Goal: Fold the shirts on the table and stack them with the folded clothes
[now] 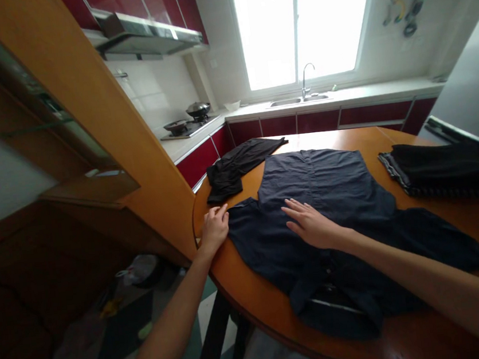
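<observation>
A dark navy button-up shirt (330,183) lies spread on the round wooden table (251,284), its collar toward me and its hem toward the window. My left hand (215,228) is at the table's left edge, touching the end of the left sleeve; its fingers are bent and partly hidden, so I cannot tell whether they pinch the cloth. Over the middle of the shirt is my right hand (311,223), flat with fingers stretched out and nothing held. The right sleeve extends out to the right, beneath my forearm.
A crumpled black garment (246,164) lies at the table's far left. Folded dark clothes (450,167) are stacked at the right. Beyond the table run a counter with a sink (286,102) and a stove (194,127). A wooden cabinet (96,103) stands close on the left.
</observation>
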Available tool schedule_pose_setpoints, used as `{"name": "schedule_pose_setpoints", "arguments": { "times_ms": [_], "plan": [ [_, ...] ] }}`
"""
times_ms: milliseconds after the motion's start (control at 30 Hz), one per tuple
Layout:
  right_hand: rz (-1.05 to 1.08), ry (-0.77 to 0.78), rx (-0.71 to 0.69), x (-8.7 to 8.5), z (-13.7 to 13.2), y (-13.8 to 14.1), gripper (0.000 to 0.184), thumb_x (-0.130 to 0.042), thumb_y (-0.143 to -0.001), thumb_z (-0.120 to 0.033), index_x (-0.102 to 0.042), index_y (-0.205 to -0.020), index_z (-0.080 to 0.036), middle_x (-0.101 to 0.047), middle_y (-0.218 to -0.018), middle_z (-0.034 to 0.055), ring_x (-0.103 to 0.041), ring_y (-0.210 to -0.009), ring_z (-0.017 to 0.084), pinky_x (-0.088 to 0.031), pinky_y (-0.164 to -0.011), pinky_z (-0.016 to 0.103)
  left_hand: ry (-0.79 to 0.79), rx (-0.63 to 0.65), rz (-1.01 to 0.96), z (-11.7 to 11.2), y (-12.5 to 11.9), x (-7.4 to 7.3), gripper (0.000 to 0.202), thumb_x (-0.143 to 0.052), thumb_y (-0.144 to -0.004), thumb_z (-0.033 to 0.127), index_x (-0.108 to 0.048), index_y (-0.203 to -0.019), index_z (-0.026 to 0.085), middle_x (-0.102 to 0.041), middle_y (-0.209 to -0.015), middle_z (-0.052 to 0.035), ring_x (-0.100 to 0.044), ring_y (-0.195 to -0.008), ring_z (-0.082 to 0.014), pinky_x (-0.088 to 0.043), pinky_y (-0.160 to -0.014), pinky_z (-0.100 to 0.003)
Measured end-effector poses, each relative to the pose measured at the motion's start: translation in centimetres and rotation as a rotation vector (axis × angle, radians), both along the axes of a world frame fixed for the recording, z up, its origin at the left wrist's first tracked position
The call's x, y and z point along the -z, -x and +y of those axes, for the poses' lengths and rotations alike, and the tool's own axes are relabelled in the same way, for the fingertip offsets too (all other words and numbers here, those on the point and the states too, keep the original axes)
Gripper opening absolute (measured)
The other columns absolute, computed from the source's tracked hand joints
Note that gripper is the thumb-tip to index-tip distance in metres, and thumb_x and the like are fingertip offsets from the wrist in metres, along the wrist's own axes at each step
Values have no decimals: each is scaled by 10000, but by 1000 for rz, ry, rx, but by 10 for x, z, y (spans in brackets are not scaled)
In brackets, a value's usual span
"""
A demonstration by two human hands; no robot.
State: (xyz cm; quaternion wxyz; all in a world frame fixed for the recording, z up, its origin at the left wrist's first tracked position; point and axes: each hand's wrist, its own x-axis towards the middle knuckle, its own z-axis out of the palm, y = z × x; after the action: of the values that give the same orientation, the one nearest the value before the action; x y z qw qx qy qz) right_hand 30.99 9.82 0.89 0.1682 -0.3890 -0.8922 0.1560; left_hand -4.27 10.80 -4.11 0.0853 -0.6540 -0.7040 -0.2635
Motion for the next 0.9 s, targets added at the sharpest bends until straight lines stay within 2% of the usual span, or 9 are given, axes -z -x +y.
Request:
{"name": "schedule_pose_setpoints", "arguments": {
  "times_ms": [100, 233, 367, 600, 700, 800, 900],
  "plan": [
    [-13, -19, -110, 9, 19, 32, 562, -405, -1026, -394, -392, -1548, -185, -208, -1659, 124, -141, -1543, 269, -177, -1224, 548, 73, -42, 32, -2, 0, 3, 362, -471, -992, 371, -756, -1180, 248, -626, -1292, -103, -570, -1161, -290, -467, -1030, -429],
    [-40, -43, -131, 28, 39, 50, 613, -393, -1026, -468, -350, -1569, -185, -205, -1659, 126, -134, -1545, 278, -145, -1225, 566, 78, -63, 43, -7, 0, 3, 360, -501, -983, 355, -723, -1232, 221, -647, -1238, -105, -574, -1132, -283, -473, -1000, -393],
    [-78, -51, -126, 41, 46, 52, 634, -351, -1021, -553, -402, -1547, -202, -286, -1637, 116, -209, -1529, 281, -144, -1230, 550, 88, -175, 59, -9, 0, 1, 342, -559, -946, 374, -711, -1191, 191, -654, -1128, -118, -594, -1040, -290, -477, -941, -387],
    [-57, -65, -122, 43, 46, 52, 640, -330, -1024, -563, -411, -1541, -196, -305, -1631, 117, -234, -1522, 275, -148, -1232, 541, 187, -291, -37, -12, -4, -11, 295, -594, -907, 476, -661, -987, 201, -685, -977, -93, -633, -967, -290, -473, -841, -369],
    [-51, -71, -118, 44, 46, 52, 625, -345, -1025, -547, -421, -1535, -195, -312, -1628, 117, -240, -1520, 277, -156, -1230, 545, 242, -309, -30, -12, -5, -13, 300, -588, -898, 507, -639, -912, 212, -690, -989, -97, -630, -995, -313, -469, -827, -383],
    [-46, -76, -115, 45, 47, 52, 617, -357, -1025, -532, -429, -1530, -184, -319, -1625, 122, -247, -1518, 280, -166, -1227, 550, 234, -297, 16, -11, -4, -12, 284, -573, -897, 505, -599, -871, 223, -683, -1011, -103, -627, -1008, -322, -466, -818, -387],
    [-35, -74, -116, 45, 48, 52, 608, -375, -1021, -529, -438, -1524, -195, -324, -1623, 119, -249, -1517, 278, -172, -1228, 545, 214, -272, -26, -10, -1, -10, 227, -579, -888, 458, -545, -851, 236, -672, -897, -70, -650, -904, -284, -467, -765, -352]
  ]
}}
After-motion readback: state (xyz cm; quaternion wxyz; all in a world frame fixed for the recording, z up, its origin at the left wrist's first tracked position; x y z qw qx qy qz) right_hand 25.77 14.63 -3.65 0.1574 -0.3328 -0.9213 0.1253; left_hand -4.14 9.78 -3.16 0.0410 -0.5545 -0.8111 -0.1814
